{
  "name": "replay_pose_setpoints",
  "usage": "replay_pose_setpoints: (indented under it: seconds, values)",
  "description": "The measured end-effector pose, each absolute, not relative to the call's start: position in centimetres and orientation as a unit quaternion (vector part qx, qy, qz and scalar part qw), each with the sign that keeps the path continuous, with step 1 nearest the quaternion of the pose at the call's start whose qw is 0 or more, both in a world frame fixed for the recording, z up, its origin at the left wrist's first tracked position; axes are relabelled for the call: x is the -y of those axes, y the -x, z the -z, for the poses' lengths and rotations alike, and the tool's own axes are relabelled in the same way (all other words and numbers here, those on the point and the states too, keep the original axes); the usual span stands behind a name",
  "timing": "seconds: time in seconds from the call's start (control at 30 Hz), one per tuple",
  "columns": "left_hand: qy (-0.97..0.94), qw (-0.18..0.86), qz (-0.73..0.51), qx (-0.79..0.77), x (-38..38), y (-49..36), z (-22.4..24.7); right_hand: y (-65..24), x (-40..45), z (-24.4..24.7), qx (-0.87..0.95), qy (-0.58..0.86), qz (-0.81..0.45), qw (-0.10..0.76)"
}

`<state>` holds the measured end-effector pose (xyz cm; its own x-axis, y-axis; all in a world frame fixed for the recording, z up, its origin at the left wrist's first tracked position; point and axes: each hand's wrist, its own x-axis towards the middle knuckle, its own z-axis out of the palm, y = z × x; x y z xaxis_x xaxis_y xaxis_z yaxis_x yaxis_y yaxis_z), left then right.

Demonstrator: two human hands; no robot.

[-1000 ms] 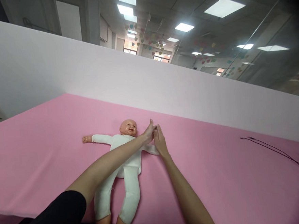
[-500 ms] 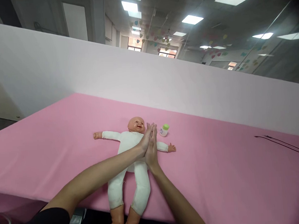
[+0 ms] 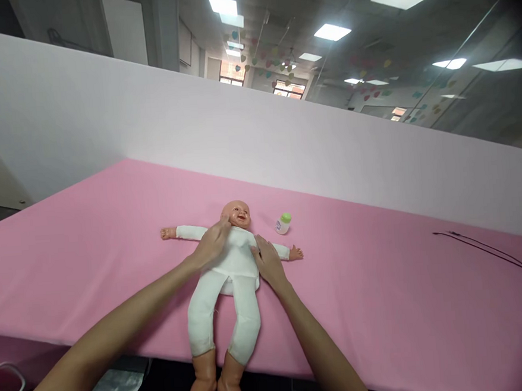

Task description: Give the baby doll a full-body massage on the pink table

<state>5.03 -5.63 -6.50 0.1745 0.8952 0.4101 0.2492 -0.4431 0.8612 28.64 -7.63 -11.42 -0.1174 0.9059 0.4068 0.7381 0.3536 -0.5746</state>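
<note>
A baby doll (image 3: 236,254) in a white cloth body lies face up, arms spread, its feet hanging over the near edge of the pink-covered table (image 3: 376,306). My left hand (image 3: 214,241) is over the doll's shoulder on the left, close to its chin, fingers stretched out. On the other side of the chest, my right hand (image 3: 269,259) lies along the doll's side by its armpit, fingers extended. Neither hand holds anything; whether the left one touches the doll I cannot tell. Beyond the doll's arm on the right stands a small clear bottle (image 3: 283,225) with a green cap.
A thin black cable (image 3: 488,251) lies on the table at the right. Behind the table rises a white partition wall (image 3: 256,133). A white cord (image 3: 14,379) hangs at the lower left.
My hands were pressed palm to palm above the doll's chest. They have come apart, the left one going left and the right one lowering to the doll's side.
</note>
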Motion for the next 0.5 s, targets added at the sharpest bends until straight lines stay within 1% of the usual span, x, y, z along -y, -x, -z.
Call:
replay_pose_setpoints:
  seconds: [0.07, 0.17, 0.23, 0.33, 0.43, 0.5]
  values:
    - [-0.75, 0.23, -0.437, -0.441, 4.9, -4.2, 9.0, -29.2, 7.3, 12.5, 0.752, 0.559, -0.073, 0.342]
    - [-0.792, 0.14, -0.365, -0.468, 4.2, -3.1, 11.9, -30.1, 6.8, 13.1, 0.747, 0.589, 0.003, 0.308]
    - [-0.808, 0.079, -0.323, -0.486, 3.9, -2.2, 12.9, -30.9, 6.8, 13.1, 0.734, 0.623, 0.057, 0.266]
    - [-0.791, -0.011, -0.287, -0.54, 3.5, -0.8, 13.0, -31.8, 6.9, 12.6, 0.702, 0.668, 0.114, 0.218]
    - [-0.755, -0.058, -0.301, -0.58, 3.5, -0.3, 12.2, -31.9, 7.2, 11.8, 0.699, 0.662, 0.133, 0.236]
    - [-0.777, -0.053, -0.319, -0.541, 3.7, -0.6, 11.8, -31.3, 7.3, 11.6, 0.723, 0.626, 0.101, 0.276]
